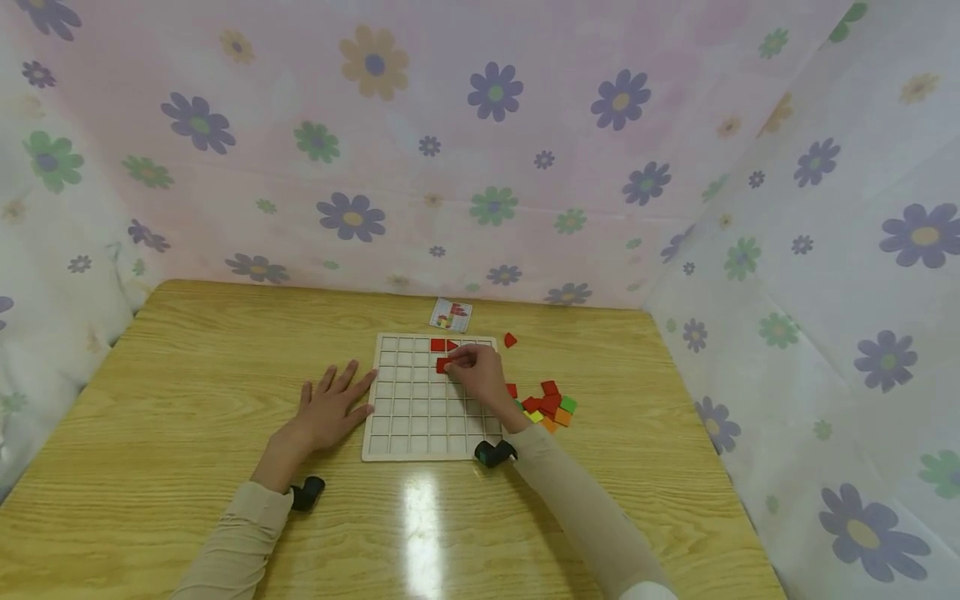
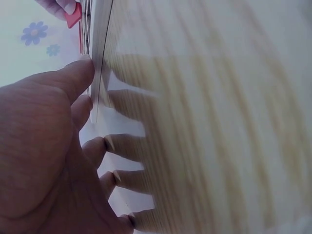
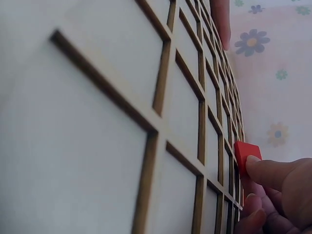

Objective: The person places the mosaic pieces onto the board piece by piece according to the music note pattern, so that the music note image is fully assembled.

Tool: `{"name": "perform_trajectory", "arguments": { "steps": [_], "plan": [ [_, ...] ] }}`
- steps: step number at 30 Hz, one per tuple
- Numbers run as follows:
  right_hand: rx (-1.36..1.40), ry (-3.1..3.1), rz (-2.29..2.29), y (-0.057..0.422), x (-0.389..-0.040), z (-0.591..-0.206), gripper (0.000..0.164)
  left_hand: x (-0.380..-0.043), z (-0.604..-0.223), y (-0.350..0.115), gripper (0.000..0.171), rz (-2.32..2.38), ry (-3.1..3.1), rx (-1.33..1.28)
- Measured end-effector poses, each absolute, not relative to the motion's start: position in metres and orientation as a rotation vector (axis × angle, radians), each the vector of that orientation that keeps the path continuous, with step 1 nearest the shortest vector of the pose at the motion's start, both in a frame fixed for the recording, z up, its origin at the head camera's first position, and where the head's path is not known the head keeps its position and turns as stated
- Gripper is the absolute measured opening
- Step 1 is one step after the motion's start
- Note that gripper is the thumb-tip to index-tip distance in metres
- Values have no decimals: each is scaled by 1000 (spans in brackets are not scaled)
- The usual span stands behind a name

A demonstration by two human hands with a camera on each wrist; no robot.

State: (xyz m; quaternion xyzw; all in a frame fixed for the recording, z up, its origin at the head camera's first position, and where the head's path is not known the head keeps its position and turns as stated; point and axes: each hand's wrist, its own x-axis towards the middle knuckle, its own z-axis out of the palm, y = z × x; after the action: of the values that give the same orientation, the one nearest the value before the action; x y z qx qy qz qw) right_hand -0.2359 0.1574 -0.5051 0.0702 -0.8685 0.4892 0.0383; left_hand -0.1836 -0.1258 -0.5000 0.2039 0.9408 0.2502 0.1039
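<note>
A pale wooden grid board (image 1: 408,421) lies on the table. My right hand (image 1: 482,377) pinches a flat red square tile (image 1: 442,365) over the board's upper middle cells; the right wrist view shows the thumb pressed on this tile (image 3: 247,152). Just above it, a red square tile (image 1: 437,344) and a red pointed tile (image 1: 452,345) sit in top-row cells. My left hand (image 1: 330,412) rests with spread fingers on the table, its thumb and index finger touching the board's left edge. In the left wrist view, the left thumb (image 2: 78,78) is against the board's rim (image 2: 100,48).
Right of the board lies a loose pile of red, green, yellow and orange tiles (image 1: 550,402). A single red tile (image 1: 510,340) lies near the board's upper right corner. Behind the board is a printed pattern card (image 1: 452,315). Flowered cloth (image 1: 495,204) hangs behind the wooden table (image 1: 225,375).
</note>
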Motion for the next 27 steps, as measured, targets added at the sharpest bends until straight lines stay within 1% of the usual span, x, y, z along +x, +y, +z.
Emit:
{"name": "perform_trajectory", "arguments": {
  "steps": [12, 19, 27],
  "plan": [
    [270, -2605, 1513, 155, -243, -509, 8, -183, -502, -125, 60, 732, 2772, 613],
    [366, -2527, 1481, 153, -243, -509, 9, -184, -501, -125, 60, 740, 2776, 607],
    [259, -2596, 1464, 150, -246, -511, 11, -183, -499, -126, 60, 748, 2765, 603]
  ]
}}
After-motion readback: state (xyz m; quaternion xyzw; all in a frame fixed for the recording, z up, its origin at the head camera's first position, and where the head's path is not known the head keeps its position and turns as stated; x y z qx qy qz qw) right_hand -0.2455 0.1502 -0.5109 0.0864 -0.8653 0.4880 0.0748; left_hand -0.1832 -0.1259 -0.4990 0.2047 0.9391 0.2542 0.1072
